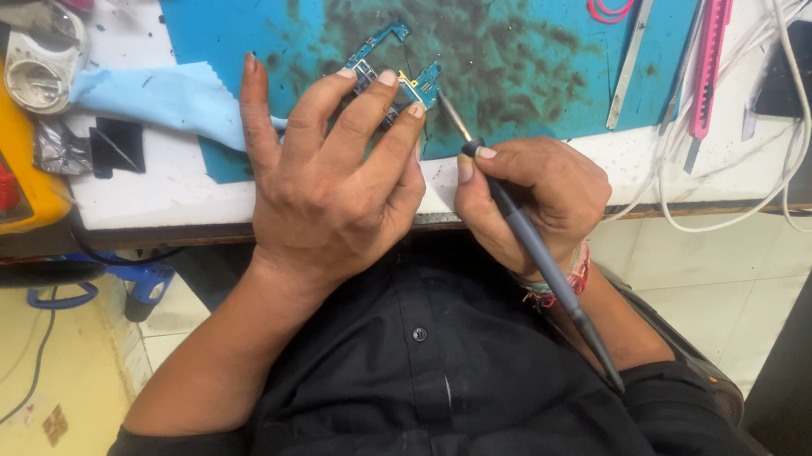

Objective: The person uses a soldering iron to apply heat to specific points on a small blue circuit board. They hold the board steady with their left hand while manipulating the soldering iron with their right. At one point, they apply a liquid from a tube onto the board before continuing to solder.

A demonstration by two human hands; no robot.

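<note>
- Black button-front shirt (423, 387), small dark buttons, sleeves pushed up to the elbows.
- Right wrist: band of red and multicoloured threads (561, 284).
- Left hand (328, 201) and right hand (533, 194) bare, no rings.

White workbench (172, 197), blue mat (548, 52), pale tiled floor (735, 294)

My left hand (327, 191) pins a small blue circuit board (398, 83) on the stained blue work mat (528, 44) near the table's front edge while my right hand (533, 194) touches a slim grey soldering iron (527, 235) to it.
</note>
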